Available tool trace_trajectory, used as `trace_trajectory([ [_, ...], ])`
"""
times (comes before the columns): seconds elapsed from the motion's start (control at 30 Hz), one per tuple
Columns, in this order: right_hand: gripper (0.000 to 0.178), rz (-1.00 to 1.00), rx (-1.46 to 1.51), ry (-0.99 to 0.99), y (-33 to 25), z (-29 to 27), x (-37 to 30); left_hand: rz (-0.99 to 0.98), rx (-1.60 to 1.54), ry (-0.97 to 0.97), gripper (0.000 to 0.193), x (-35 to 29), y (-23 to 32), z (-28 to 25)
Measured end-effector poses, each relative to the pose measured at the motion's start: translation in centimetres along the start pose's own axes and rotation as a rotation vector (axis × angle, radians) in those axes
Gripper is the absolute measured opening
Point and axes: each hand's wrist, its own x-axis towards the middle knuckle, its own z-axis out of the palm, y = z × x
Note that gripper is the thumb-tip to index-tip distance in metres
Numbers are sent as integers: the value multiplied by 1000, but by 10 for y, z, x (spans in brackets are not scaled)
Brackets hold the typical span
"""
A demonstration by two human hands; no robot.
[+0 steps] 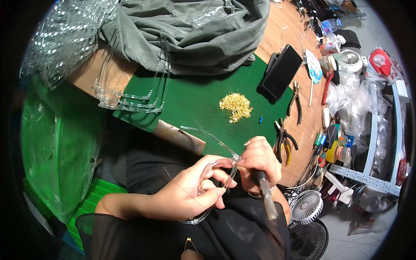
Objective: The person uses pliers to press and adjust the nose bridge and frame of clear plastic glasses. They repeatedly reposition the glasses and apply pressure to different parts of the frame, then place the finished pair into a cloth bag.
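Note:
My left hand [193,186] is closed around a clear plastic eyeglass frame [236,172] above my lap. One thin temple [216,141] of the frame sticks out toward the green mat. In my right hand [261,162] is a screwdriver [265,195], its dark and translucent handle pointing down toward me. Its tip is hidden by my fingers, which are close to the frame's hinge corner. Beyond my hands, a heap of tiny gold-coloured parts [236,107] lies on the mat.
The green mat [190,95] covers part of the wooden table. Several clear frames [134,102] stand at its left edge, near a grey cloth [182,39]. Right of the heap are a black phone-like device [281,71], pliers [296,102] and yellow-black pliers [284,141]. A worn bar [180,137] lines the near edge.

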Motion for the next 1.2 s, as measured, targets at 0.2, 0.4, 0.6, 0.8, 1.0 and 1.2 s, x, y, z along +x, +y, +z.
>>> trace_trajectory([
  [0.2, 14, -62, 111, -2, 5, 3, -1, -24, 32, -11, 50, -5, 5, -1],
  [0.4, 15, -29, 225, 24, 7, 7, -1, 9, 99, -77, 50, -7, 1, -7],
  [0.6, 16, -17, 265, 1, 7, 7, -1, -9, 189, -77, 50, -9, 6, -7],
  [0.8, 17, -1, 244, -24, 6, 5, 0, -9, 263, -45, 50, -8, 6, -6],
  [1.0, 19, 110, 292, 11, -1, 2, -7, -56, -85, -3, 47, -5, 9, -4],
  [1.2, 26, 1178, 600, -522, -35, -41, -14, -36, -18, 79, 42, -6, 8, -6],
])
